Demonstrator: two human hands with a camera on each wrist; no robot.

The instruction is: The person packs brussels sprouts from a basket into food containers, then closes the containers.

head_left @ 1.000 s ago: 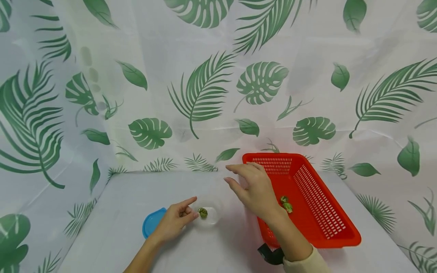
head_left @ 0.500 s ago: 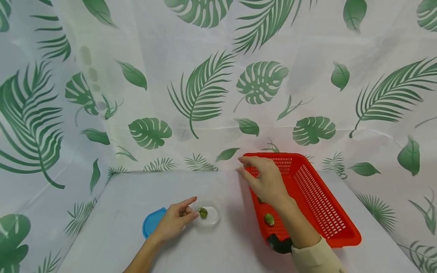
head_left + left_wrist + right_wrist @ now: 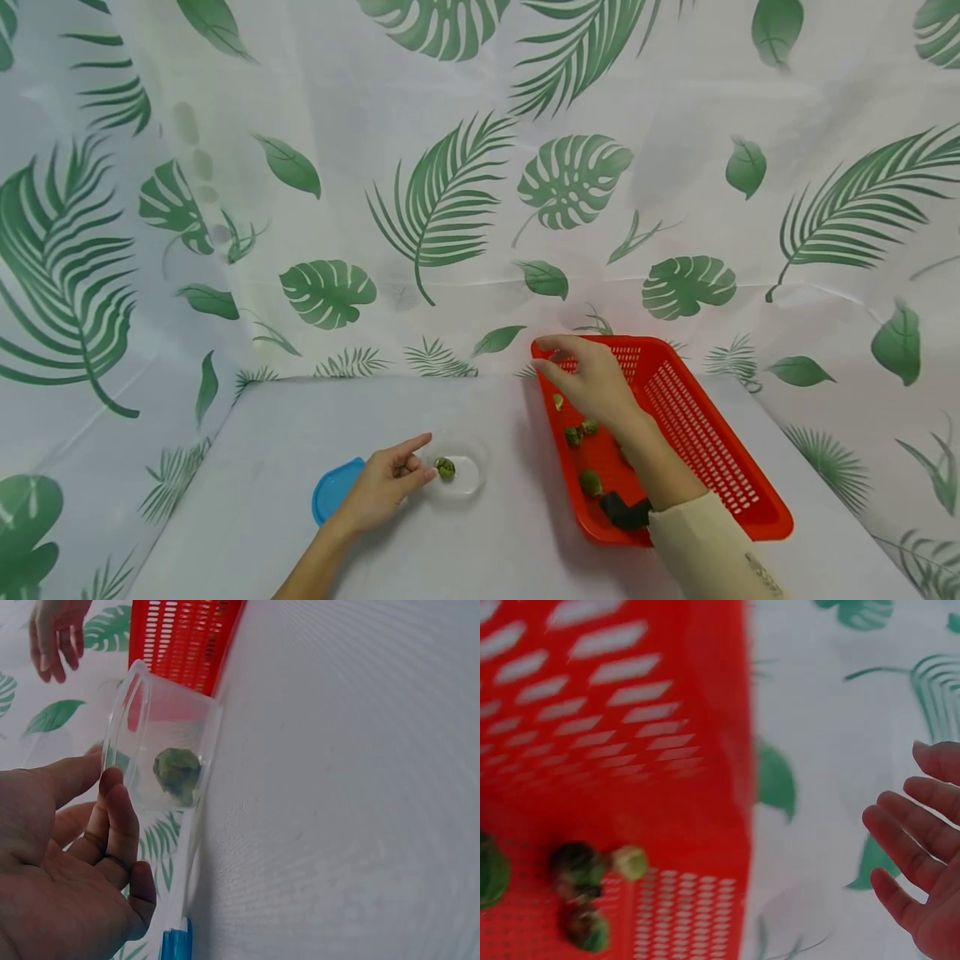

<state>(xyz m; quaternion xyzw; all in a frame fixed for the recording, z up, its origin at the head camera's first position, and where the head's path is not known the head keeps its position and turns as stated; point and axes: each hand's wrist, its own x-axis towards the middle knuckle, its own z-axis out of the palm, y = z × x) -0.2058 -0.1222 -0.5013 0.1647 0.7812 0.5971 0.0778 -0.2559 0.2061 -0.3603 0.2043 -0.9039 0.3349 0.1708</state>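
Note:
A small clear round container point(image 3: 467, 479) sits on the table with one green sprout point(image 3: 445, 468) inside. My left hand point(image 3: 429, 456) rests beside it, index finger stretched along its near rim and thumb touching its side. In the left wrist view the fingers point(image 3: 112, 825) lie loosely curled next to the container point(image 3: 165, 727) and its sprout point(image 3: 178, 774). My right hand point(image 3: 546, 357) hovers empty with relaxed fingers over the far left corner of the red basket point(image 3: 720, 467). Several green sprouts point(image 3: 590, 482) lie on the basket floor. The right wrist view shows these sprouts point(image 3: 577, 866) and straight fingers point(image 3: 900, 840).
A blue lid point(image 3: 333, 494) lies flat left of the container, partly under my left hand. The basket point(image 3: 615, 750) takes up the table's right side. A leaf-print cloth point(image 3: 450, 208) covers the table and hangs as a backdrop on three sides.
My right hand moved right and away from above the container to over the basket's far left corner. More sprouts in the basket came into sight. The left hand has stayed put.

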